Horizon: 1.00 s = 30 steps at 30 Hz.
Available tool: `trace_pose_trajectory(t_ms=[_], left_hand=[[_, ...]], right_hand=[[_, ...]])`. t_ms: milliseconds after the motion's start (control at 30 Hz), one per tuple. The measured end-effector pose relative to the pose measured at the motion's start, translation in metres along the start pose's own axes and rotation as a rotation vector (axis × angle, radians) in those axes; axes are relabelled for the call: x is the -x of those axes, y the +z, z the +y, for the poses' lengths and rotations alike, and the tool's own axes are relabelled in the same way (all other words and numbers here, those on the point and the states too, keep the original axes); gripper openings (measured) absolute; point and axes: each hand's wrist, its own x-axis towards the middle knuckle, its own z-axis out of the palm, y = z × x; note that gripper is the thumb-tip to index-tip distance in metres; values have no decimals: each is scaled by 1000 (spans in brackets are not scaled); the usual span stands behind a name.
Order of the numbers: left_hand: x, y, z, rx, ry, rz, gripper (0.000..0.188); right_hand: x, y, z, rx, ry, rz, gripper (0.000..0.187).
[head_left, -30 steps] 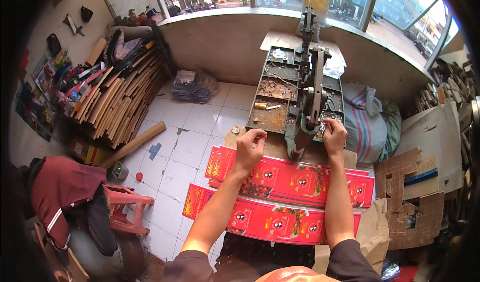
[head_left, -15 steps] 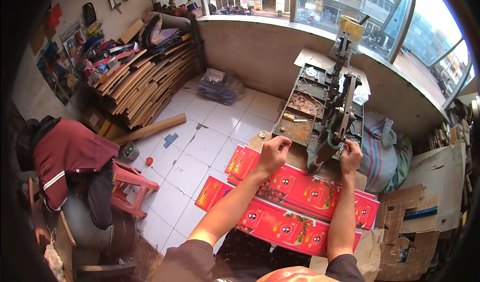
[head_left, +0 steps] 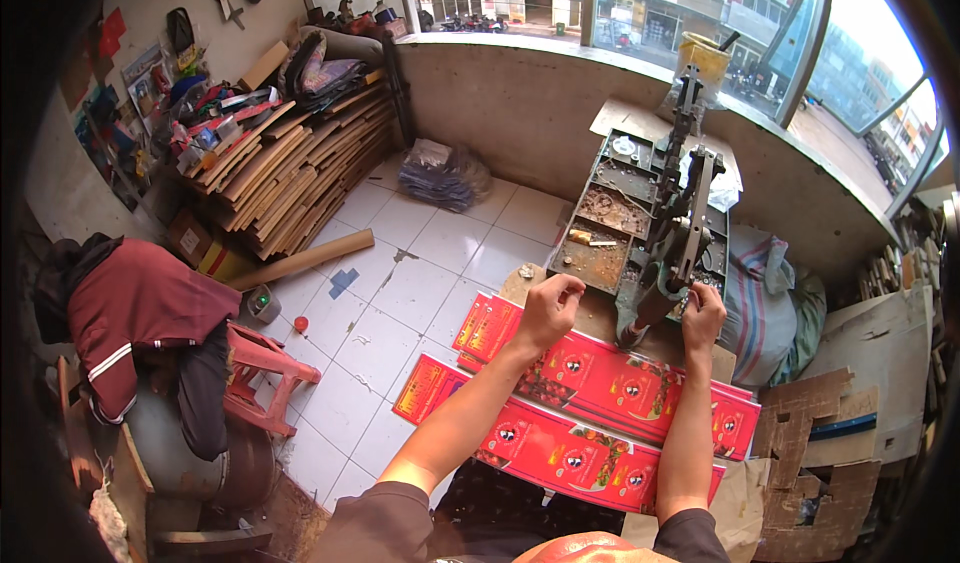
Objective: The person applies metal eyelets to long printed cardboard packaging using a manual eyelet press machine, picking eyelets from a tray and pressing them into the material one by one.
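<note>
My left hand point(head_left: 552, 310) is raised over the red printed sheets, left of the foot of a dark metal lever press point(head_left: 683, 238). Its fingertips are pinched together; whatever may be between them is too small to make out. Right of the press, my right hand point(head_left: 704, 315) is also curled closed near the machine's lower body, its fingertips partly hidden. Beneath my forearms lie overlapping red printed sheets point(head_left: 630, 388), with another red sheet point(head_left: 560, 448) nearer to me across my lap. A compartment tray point(head_left: 592, 264) with small loose bits surrounds the press.
A person in a maroon jacket point(head_left: 150, 303) bends over at the left, beside a red plastic stool point(head_left: 270, 368). Stacked boards point(head_left: 290, 173) lean by the wall. A striped sack point(head_left: 755, 303) and cut cardboard point(head_left: 810, 463) stand at the right. A yellow bucket point(head_left: 704, 55) sits by the window.
The whole view has shifted very slightly. Both hands keep the same closed pose beside the press, and the sheets lie as before.
</note>
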Motion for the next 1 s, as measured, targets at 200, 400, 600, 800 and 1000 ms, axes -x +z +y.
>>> trace_pose_trajectory(t_ms=[200,400,600,800,1000], left_hand=[[0,-1,3,-2,14,-4,12],[-4,2,2,-6,2,-14,10],[-3,2,-7,-20,-19,-29,9],[-3,2,-1,-12,-36,-35,10],[-4,2,0,-3,-57,-41,9]], right_hand=[[1,-1,-3,16,1,10,16],[-3,-2,4,-5,6,56,18],[-2,3,6,-64,47,119,21],[-3,-4,4,-235,145,160,23],[-6,-2,12,-926,454,78,15]])
